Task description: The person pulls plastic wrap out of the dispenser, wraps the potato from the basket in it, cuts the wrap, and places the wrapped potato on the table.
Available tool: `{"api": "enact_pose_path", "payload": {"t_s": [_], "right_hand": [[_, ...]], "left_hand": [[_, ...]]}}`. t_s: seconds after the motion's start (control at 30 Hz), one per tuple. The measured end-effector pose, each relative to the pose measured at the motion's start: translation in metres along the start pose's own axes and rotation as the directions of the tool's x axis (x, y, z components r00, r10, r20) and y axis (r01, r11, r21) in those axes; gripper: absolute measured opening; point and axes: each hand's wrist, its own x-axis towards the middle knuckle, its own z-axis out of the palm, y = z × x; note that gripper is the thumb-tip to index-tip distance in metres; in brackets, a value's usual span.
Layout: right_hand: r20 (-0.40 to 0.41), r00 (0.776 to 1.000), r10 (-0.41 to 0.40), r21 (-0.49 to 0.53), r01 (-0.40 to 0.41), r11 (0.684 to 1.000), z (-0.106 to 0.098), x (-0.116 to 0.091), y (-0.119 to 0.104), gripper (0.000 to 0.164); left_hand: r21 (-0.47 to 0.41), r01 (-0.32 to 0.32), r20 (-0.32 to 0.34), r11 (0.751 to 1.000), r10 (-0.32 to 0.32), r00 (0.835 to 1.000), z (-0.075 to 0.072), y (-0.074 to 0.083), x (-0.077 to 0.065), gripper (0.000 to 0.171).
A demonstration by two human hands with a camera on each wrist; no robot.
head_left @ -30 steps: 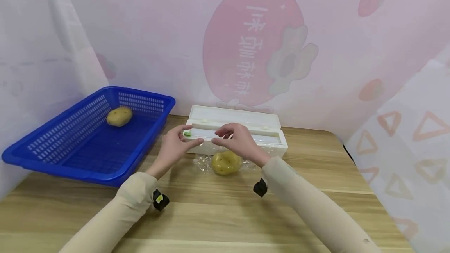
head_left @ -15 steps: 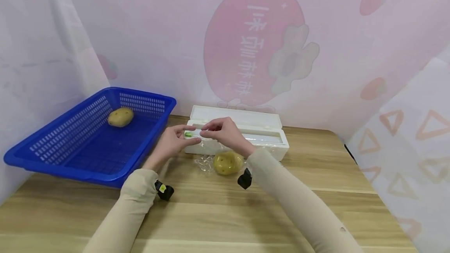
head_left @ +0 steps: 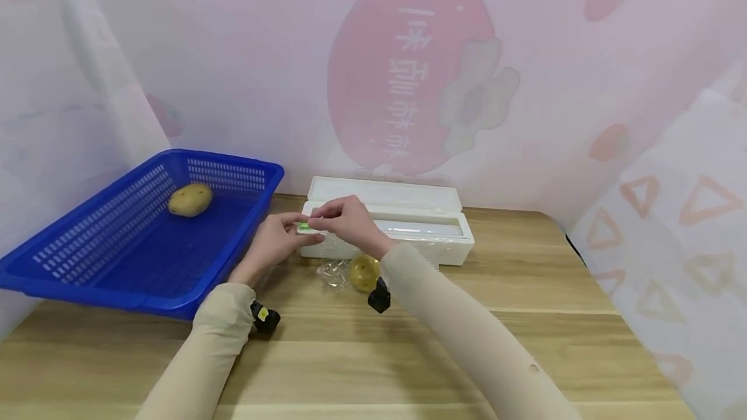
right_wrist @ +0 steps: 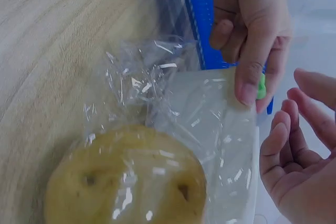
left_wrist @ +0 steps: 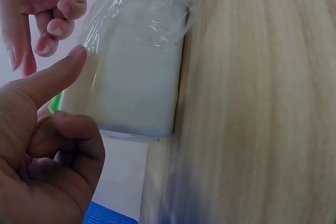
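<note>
A white cling film dispenser (head_left: 420,249) lies on the table with its lid raised at the back and a roll inside. At its left end my left hand (head_left: 273,240) holds the front edge, thumb on the front and fingers behind, beside a green slider (right_wrist: 261,86). My right hand (head_left: 349,222) hovers over the same end, fingers loosely bent, with nothing visible between them. Before the dispenser sits a potato (right_wrist: 121,182) under clear cling film (right_wrist: 136,80); the film runs up over the dispenser's front. My right sleeve partly hides this potato in the head view.
A blue plastic basket (head_left: 175,304) stands at the left, one bare potato (head_left: 190,199) inside near its far end. The wooden table (head_left: 327,368) meets a pink and white printed curtain (head_left: 245,76) behind. Black cameras sit at both wrists.
My right hand has moved left along the dispenser, from above the potato to beside my left hand. The left hand stays at the dispenser's left end. The film-covered potato has not moved.
</note>
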Motion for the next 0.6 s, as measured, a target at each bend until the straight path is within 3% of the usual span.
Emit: {"api": "enact_pose_path", "payload": {"t_s": [0.27, 0.6], "right_hand": [[-0.04, 0.999, -0.004, -0.048, 0.002, 0.999, 0.022, 0.007, 0.004, 0.009], [-0.154, 0.986, 0.059, -0.069, -0.07, 0.995, 0.021, 0.009, 0.009, 0.009]], "left_hand": [[0.028, -0.052, -0.021, 0.998, 0.053, 0.998, -0.004, -0.007, -0.001, 0.041], [-0.005, -0.023, 0.005, 1.0, 0.023, 1.0, 0.0, -0.005, 0.001, 0.048]]}}
